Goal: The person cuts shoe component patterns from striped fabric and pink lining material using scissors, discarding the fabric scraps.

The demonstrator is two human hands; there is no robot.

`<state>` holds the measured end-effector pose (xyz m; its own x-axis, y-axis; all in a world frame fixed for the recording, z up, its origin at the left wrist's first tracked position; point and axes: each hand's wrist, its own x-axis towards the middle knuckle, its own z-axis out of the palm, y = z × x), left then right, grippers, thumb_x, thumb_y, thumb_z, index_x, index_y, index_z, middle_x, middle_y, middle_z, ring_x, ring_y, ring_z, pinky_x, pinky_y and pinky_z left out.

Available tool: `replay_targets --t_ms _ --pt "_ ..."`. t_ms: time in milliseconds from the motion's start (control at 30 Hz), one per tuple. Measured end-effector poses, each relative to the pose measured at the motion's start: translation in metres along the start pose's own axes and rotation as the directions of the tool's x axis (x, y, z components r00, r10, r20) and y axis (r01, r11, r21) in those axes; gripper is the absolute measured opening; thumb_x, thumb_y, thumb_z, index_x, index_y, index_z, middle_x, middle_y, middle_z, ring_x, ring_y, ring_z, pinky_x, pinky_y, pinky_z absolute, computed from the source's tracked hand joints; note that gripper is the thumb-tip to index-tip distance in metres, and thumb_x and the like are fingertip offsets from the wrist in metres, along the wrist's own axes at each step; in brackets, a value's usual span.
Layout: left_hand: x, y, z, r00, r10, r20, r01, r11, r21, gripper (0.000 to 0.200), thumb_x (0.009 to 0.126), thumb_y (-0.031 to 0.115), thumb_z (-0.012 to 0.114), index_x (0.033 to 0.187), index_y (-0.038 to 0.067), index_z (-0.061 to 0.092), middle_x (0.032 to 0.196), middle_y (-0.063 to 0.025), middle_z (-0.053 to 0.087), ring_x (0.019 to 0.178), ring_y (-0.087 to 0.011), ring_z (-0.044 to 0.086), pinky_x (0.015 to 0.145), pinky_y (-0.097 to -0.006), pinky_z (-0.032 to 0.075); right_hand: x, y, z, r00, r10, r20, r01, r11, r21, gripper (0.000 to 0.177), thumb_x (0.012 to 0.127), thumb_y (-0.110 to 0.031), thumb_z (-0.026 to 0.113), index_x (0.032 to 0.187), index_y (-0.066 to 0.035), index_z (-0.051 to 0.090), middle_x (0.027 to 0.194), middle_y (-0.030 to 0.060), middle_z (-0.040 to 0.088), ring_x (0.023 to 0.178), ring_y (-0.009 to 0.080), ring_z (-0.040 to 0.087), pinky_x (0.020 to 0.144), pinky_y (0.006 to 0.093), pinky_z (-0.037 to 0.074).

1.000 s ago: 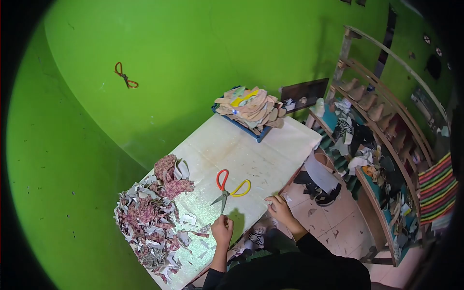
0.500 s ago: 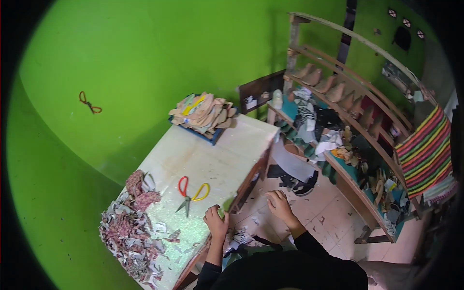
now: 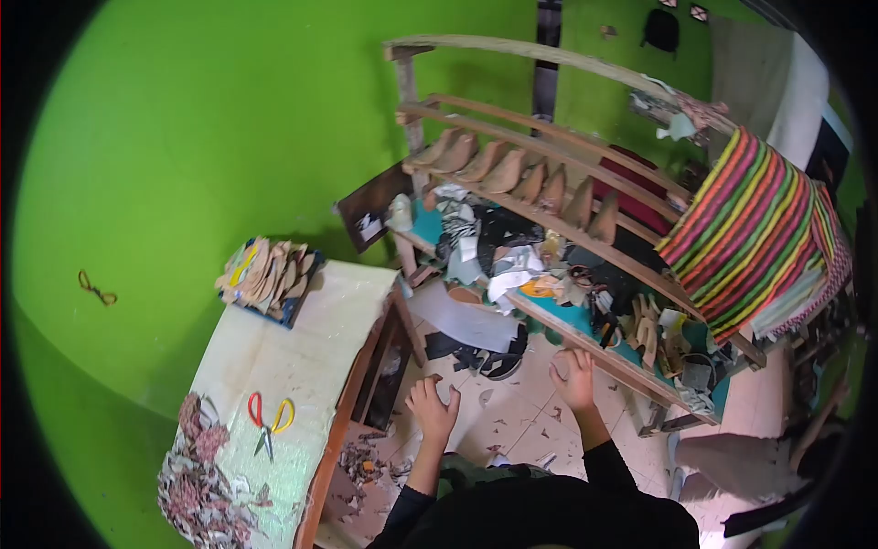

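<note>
My left hand (image 3: 433,412) is raised past the table's right edge, fingers apart, with nothing in it. Farther right, over the tiled floor, my right hand (image 3: 573,379) is also up with its fingers spread and holds nothing. On the white-topped table (image 3: 302,343) lie scissors (image 3: 265,426) with one red and one yellow handle, to the left of my left hand and not touching it. A blue tray (image 3: 291,311) stands at the table's far end, heaped with flat tan pieces (image 3: 265,274). Fabric scraps (image 3: 197,476) are piled along the table's left side.
A wooden rack (image 3: 540,215) holds a row of brown shoe forms (image 3: 503,172) above a cluttered teal shelf (image 3: 572,316). A striped cloth (image 3: 745,238) hangs at its right end. Dark material (image 3: 498,363) and scraps lie on the floor. Another pair of scissors (image 3: 96,288) hangs on the green wall.
The view has turned right, so the table sits farther left and more of the rack shows. My hands are now farther apart and away from the table, both still empty.
</note>
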<state>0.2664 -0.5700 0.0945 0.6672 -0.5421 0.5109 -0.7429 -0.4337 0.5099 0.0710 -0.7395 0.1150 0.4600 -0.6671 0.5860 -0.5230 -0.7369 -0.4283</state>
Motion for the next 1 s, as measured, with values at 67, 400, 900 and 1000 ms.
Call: replay_targets --t_ms 67,400,900,1000 --pt "0.006 0.016 0.018 0.998 0.058 0.026 -0.057 0.998 -0.036 0.027 0.064 0.021 0.057 0.086 0.007 0.049 0.082 -0.0083 0.048 0.080 -0.0252 0.045 0.070 -0.0376 0.030 0.013 0.015 -0.028 0.994 0.046 -0.094 -0.053 0.996 -0.071 0.021 0.063 -0.013 0.063 0.081 -0.010 0.052 0.086 0.0067 0.050 0.085 0.0246 0.047 0.074 0.0363 0.034" --pt "0.136 0.165 0.103 0.853 0.518 -0.062 -0.501 0.781 -0.374 0.029 0.064 0.019 0.058 0.088 0.006 0.049 0.084 -0.0094 0.049 0.082 -0.0264 0.046 0.071 -0.0375 0.031 0.122 0.110 -0.184 0.811 0.058 -0.582 -0.338 0.859 -0.386 0.033 0.066 -0.014 0.063 0.096 -0.007 0.050 0.096 0.0105 0.048 0.093 0.0286 0.044 0.081 0.0379 0.033" --pt "0.262 0.449 0.190 0.622 0.704 -0.343 -0.604 0.152 -0.782 0.041 0.070 0.027 0.060 0.098 0.001 0.045 0.094 -0.0133 0.051 0.088 -0.0305 0.049 0.072 -0.0398 0.037 0.277 0.204 -0.305 0.694 -0.221 -0.685 -0.512 0.517 -0.686 0.041 0.074 -0.030 0.057 0.112 -0.020 0.048 0.111 0.0030 0.049 0.103 0.0180 0.044 0.089 0.0353 0.029" --pt "0.257 0.515 0.219 0.729 0.634 -0.257 -0.413 0.109 -0.904 0.041 0.072 0.027 0.060 0.097 -0.002 0.046 0.091 -0.0157 0.053 0.085 -0.0317 0.050 0.071 -0.0394 0.039 0.276 0.224 -0.319 0.667 -0.232 -0.708 -0.455 0.625 -0.634 0.032 0.072 -0.023 0.060 0.103 -0.019 0.054 0.089 -0.0007 0.057 0.084 0.0150 0.050 0.082 0.0326 0.032"
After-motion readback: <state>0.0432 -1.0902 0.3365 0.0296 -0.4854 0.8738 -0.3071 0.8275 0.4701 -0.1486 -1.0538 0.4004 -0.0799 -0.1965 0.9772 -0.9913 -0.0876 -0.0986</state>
